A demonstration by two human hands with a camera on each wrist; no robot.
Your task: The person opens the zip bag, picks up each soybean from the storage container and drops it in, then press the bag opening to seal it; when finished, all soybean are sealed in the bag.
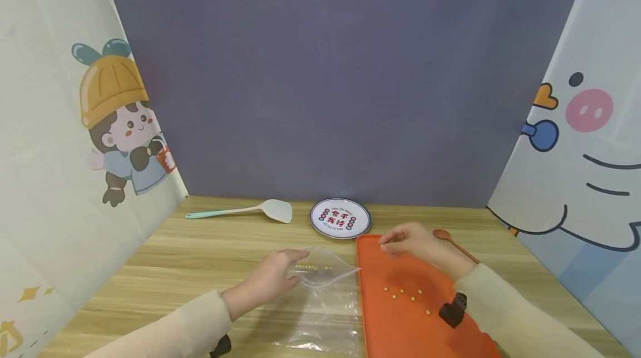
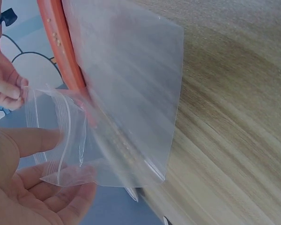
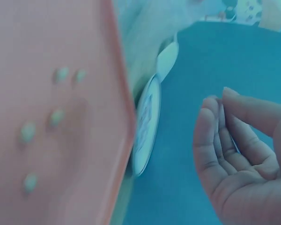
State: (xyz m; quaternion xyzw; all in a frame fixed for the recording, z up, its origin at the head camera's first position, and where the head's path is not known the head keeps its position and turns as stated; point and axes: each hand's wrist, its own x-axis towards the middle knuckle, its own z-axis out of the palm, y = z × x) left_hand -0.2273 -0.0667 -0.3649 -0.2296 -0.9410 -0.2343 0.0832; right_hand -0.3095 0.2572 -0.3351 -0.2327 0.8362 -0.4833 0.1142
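My left hand [image 1: 272, 277] holds a clear zip bag [image 1: 320, 324] near its gaping mouth. In the left wrist view, the thumb lies against the zip strip [image 2: 65, 136] and the other fingers curl behind the plastic. Several small yellow beans [image 1: 312, 268] show through the bag. My right hand [image 1: 413, 241] is raised over the far left part of an orange tray [image 1: 395, 336]. Its fingers curl with the thumb tip close to the fingertips [image 3: 209, 104]; whether a bean sits between them is hidden. Several loose beans [image 1: 413, 298] lie scattered on the tray.
A white plate [image 1: 340, 234] with red lettering stands behind the bag. To its left lies a white spatula [image 1: 277, 210] with a mint handle. A brown wooden spoon [image 1: 442, 234] lies right of the tray, behind the right forearm. A dark panel [image 1: 330, 79] closes off the table's back.
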